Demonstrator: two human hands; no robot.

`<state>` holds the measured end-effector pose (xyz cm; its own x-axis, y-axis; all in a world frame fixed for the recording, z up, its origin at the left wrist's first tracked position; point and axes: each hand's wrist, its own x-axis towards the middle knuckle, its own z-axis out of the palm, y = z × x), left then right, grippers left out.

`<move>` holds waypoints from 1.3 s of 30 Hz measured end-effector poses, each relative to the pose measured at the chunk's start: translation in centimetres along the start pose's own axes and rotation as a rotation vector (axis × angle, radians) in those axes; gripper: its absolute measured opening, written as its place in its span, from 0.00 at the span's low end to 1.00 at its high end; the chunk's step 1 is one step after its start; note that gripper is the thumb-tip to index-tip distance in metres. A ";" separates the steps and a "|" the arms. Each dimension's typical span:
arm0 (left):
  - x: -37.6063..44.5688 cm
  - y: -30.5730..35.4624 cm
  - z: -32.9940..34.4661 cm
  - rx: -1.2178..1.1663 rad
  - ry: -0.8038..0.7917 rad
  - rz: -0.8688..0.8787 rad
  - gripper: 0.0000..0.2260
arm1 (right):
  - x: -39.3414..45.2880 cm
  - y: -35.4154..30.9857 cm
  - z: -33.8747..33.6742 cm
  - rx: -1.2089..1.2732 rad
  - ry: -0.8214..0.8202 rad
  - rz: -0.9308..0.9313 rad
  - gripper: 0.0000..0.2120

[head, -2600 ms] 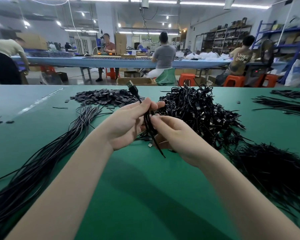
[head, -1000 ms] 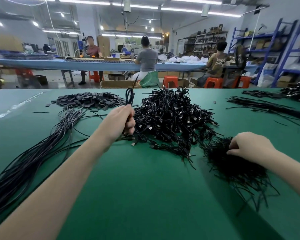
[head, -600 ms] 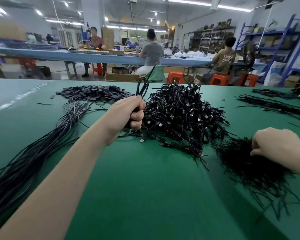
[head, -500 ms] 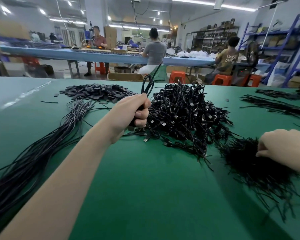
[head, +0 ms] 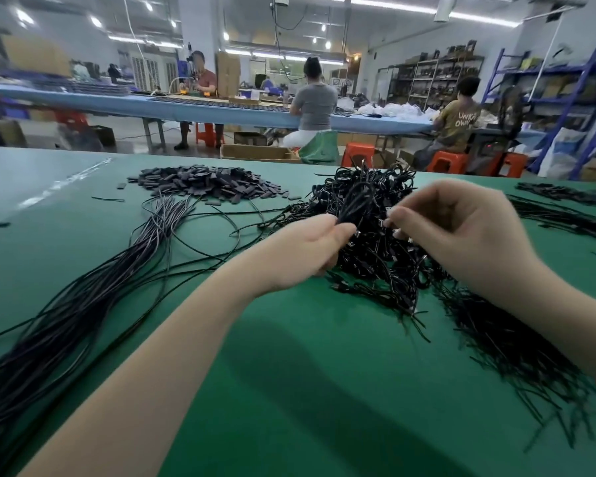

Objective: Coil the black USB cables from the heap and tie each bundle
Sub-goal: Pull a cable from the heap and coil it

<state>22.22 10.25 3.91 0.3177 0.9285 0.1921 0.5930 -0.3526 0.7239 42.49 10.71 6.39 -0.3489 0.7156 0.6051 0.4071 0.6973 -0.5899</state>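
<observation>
On the worktop [head: 289,390], loose uncoiled cables [head: 93,297] lie at far left. My left hand [head: 303,256] pinches a coiled bundle [head: 356,201] upright before the heap [head: 375,249]. My right hand [head: 461,235], fingers curled, appears to pinch a tie (too blurred to confirm). Step in hand: tying. Next, I judge, the tie must wrap the bundle's waist.

Scene was bright, evenly lit by ceiling strip lights [head: 410,8] at 12 o'clock. Pale glare streak lay on green table [head: 62,182] at 10 o'clock. Soft forearm shadows fell toward 6 o'clock. Wide-angle bending showed at edges; shelving [head: 589,98] at 2 o'clock leaned. Fingers [head: 398,215] near centre were motion-blurred; far left background smeared.
</observation>
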 end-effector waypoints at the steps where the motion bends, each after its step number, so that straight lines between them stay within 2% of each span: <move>1: 0.0 0.2 0.3 0.062 -0.001 0.005 0.16 | 0.1 -0.7 0.7 -0.023 0.004 -0.043 0.05; 5: 0.0 0.6 1.0 0.233 0.023 0.037 0.16 | 0.7 -1.5 1.8 -0.045 -0.010 -0.044 0.01; 9: -0.1 0.5 1.6 0.426 0.117 0.068 0.17 | 0.9 -1.9 1.4 -0.069 -0.041 -0.010 0.02; 15: -0.1 1.1 2.9 0.475 0.099 0.084 0.14 | 1.2 -2.9 0.9 -0.323 -0.147 -0.113 0.03; 17: -0.3 1.3 3.4 0.684 0.133 0.060 0.15 | 2.6 -3.0 0.1 -0.440 -0.273 -0.151 0.04; 19: -0.6 1.4 3.5 0.859 0.175 0.153 0.14 | 4.7 -2.5 -1.2 -0.445 -0.519 -0.055 0.05; 20: -0.8 1.6 3.3 0.838 0.142 0.199 0.13 | 5.5 -2.0 -1.8 -0.362 -0.666 0.055 0.06; 21: -0.9 1.7 2.8 0.712 0.067 0.226 0.13 | 6.0 -1.3 -2.2 -0.198 -0.789 0.193 0.07; 22: -0.9 1.8 2.3 0.485 -0.029 0.227 0.14 | 6.3 -0.6 -2.3 0.031 -0.841 0.346 0.06; 23: -0.8 1.8 1.7 0.205 -0.096 0.216 0.13 | 6.3 0.3 -1.9 0.267 -0.808 0.475 0.04; 24: -0.5 1.6 1.2 -0.078 -0.110 0.190 0.12 | 6.0 0.9 -1.1 0.459 -0.702 0.558 0.02; 26: 0.2 0.4 0.7 -0.532 -0.018 0.065 0.14 | 5.0 1.8 1.9 0.655 -0.396 0.636 0.02; 27: 0.6 -0.3 0.7 -0.655 0.071 -0.007 0.14 | 4.4 2.0 3.7 0.661 -0.224 0.629 0.04; 29: 1.4 -1.4 1.1 -0.711 0.233 -0.110 0.15 | 3.6 2.2 7.1 0.540 0.069 0.534 0.07; 32: 2.0 -2.4 1.6 -0.650 0.353 -0.149 0.14 | 3.1 1.9 9.8 0.390 0.279 0.424 0.08; 36: 2.4 -3.3 1.0 -0.623 0.434 -0.176 0.09 | 3.3 1.5 11.1 0.377 0.290 0.374 0.08; 39: 2.4 -3.6 0.8 -0.616 0.422 -0.163 0.08 | 3.2 1.6 11.2 0.540 0.204 0.444 0.06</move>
<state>21.42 13.62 1.30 -0.1220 0.9726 0.1982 0.0493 -0.1935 0.9799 32.54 14.61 1.36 -0.0614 0.9506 0.3041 -0.0180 0.3036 -0.9526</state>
